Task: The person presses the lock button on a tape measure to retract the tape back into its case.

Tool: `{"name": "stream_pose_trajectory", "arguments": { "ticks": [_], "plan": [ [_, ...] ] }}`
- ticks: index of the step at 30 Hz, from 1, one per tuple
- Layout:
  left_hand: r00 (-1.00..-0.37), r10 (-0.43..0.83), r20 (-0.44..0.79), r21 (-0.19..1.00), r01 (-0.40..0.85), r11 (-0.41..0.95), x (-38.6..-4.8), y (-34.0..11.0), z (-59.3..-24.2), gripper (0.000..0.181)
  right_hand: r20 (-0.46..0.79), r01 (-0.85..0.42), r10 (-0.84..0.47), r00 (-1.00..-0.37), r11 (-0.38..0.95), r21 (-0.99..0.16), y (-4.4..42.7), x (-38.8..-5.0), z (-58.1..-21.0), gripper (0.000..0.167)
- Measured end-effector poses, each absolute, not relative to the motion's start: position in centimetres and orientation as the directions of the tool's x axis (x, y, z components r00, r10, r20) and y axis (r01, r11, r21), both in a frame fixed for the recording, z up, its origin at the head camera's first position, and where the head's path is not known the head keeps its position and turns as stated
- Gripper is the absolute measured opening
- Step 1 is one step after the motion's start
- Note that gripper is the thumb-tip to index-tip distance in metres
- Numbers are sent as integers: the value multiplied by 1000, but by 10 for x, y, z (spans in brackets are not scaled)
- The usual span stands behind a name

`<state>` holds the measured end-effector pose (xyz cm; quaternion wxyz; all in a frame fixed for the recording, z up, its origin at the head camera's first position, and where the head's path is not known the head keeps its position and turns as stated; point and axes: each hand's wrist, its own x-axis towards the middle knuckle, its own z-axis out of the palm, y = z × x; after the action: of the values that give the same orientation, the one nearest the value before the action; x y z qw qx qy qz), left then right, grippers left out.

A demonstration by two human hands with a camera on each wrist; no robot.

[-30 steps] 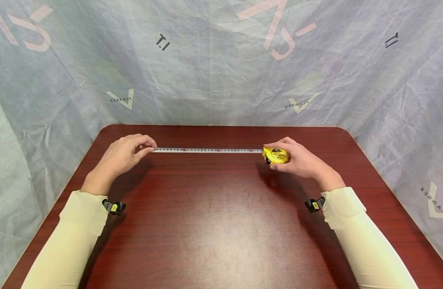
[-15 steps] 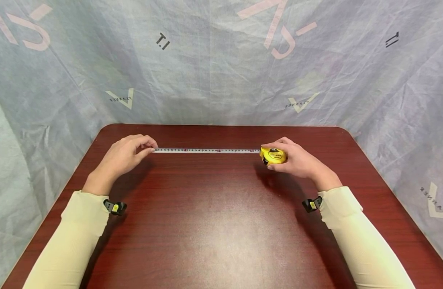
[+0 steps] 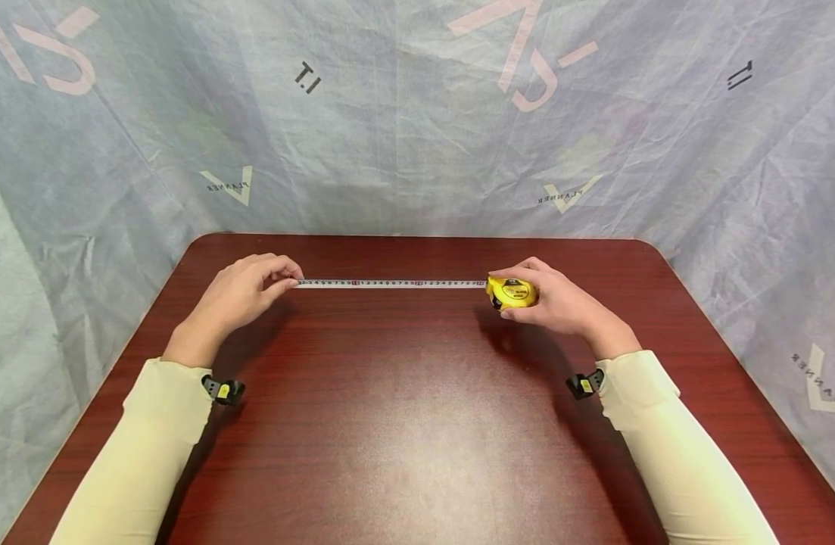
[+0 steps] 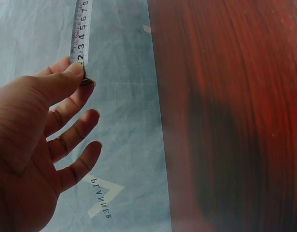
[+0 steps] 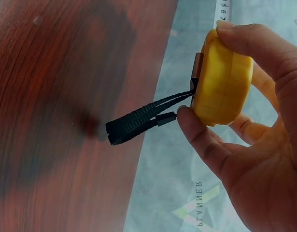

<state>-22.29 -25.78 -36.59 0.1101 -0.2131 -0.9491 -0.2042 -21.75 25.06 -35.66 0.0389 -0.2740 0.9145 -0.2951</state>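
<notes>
A yellow tape measure is held in my right hand, thumb and fingers gripping its case. Its white blade stretches straight across to my left hand, above the table. In the left wrist view my thumb and index finger pinch the metal hook end of the blade, while the other fingers stay loosely spread. A black wrist strap hangs from the tape measure case in the right wrist view.
Below both hands is a dark red wood-grain table with rounded far corners. A grey printed cloth hangs behind it and along both sides. Each wrist wears a black strap camera.
My two hands have come slightly closer together, the right moving left and the left moving a little right. The stretch of blade between them is shorter, with both grips kept.
</notes>
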Motion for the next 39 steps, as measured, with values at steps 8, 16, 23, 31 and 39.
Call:
{"name": "stream_pose_trajectory", "arguments": {
  "ticks": [8,16,23,31,39],
  "plan": [
    [-885,363,293,352,453,819,-223,-256,-367,10,86,-477,-527,-845,673,-566,248,-219,-357,62],
    [-893,356,276,352,438,827,-223,-253,-366,8,90,-485,-532,-842,675,-556,245,-221,-357,62],
    [-890,363,277,350,445,824,-223,-251,-366,8,98,-496,-541,-835,664,-559,242,-221,-357,62],
    [-894,360,265,351,438,828,-225,-248,-366,8,97,-495,-542,-835,661,-564,239,-221,-357,62],
    [-888,374,269,345,451,823,-228,-241,-367,7,84,-483,-535,-841,670,-563,239,-217,-355,62]
  ]
}}
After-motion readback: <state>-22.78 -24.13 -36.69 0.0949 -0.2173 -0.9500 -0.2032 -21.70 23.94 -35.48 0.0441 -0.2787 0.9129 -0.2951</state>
